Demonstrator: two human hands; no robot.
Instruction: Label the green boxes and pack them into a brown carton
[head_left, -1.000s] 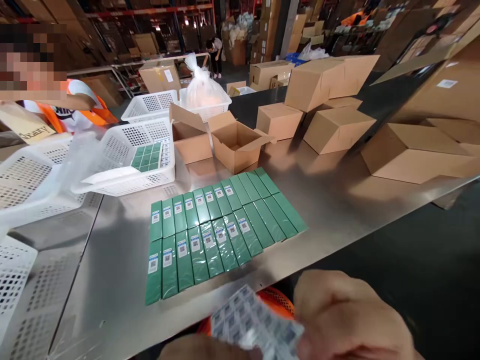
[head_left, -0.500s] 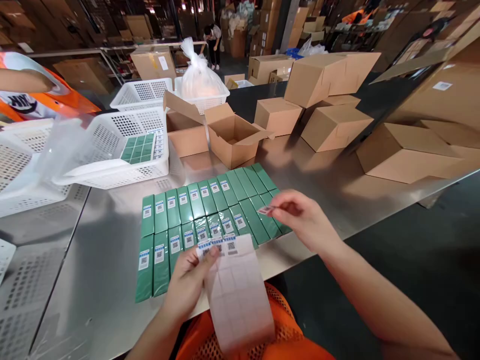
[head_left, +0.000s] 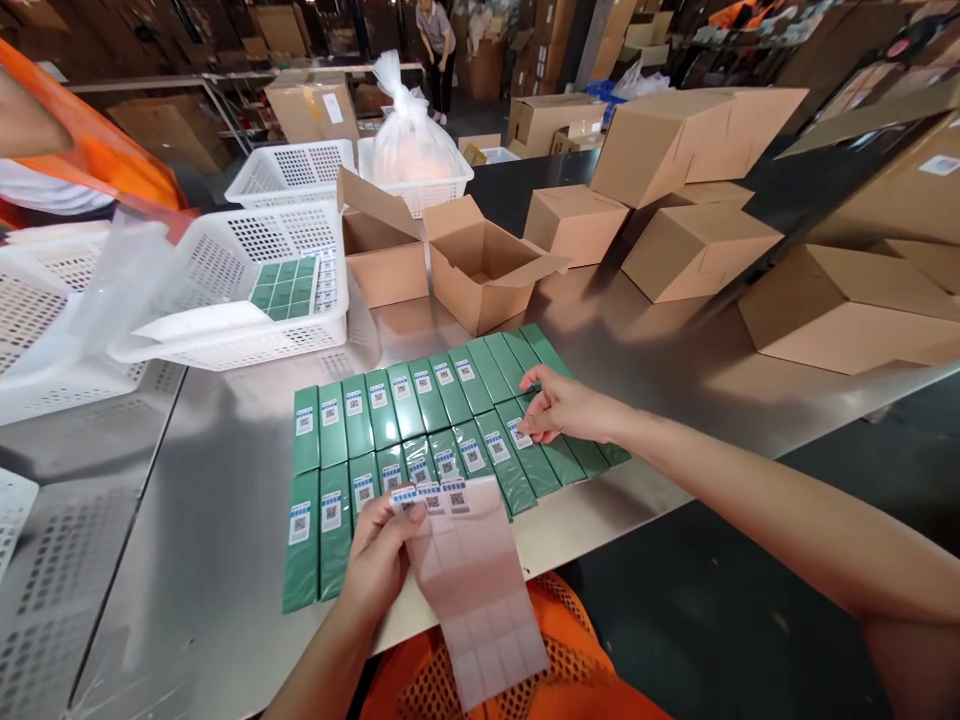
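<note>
Two rows of green boxes (head_left: 341,425) lie side by side on the metal table, many bearing a white-and-blue label with a square code. My left hand (head_left: 382,550) is closed on a sheet of label stickers (head_left: 476,590), thumb on top. A few printed labels remain along the sheet's upper edge, and the rest hangs down blank. Over the front row, my right hand (head_left: 559,405) pinches the edge of a label sticker (head_left: 519,432) that lies against a green box. The boxes to its right show no labels, though the hand partly covers them.
A white basket (head_left: 262,345) at the left holds more green boxes and label sheets. Open cartons (head_left: 469,290) stand behind the rows, with closed cartons (head_left: 574,225) to the right. A co-worker's orange sleeve (head_left: 112,165) shows at far left. The table's front edge (head_left: 555,545) is near me.
My right hand has brought the label sticker down onto a front-row box. Another front-row box now bears a label beside it. The sheet in my left hand has swung slightly.
</note>
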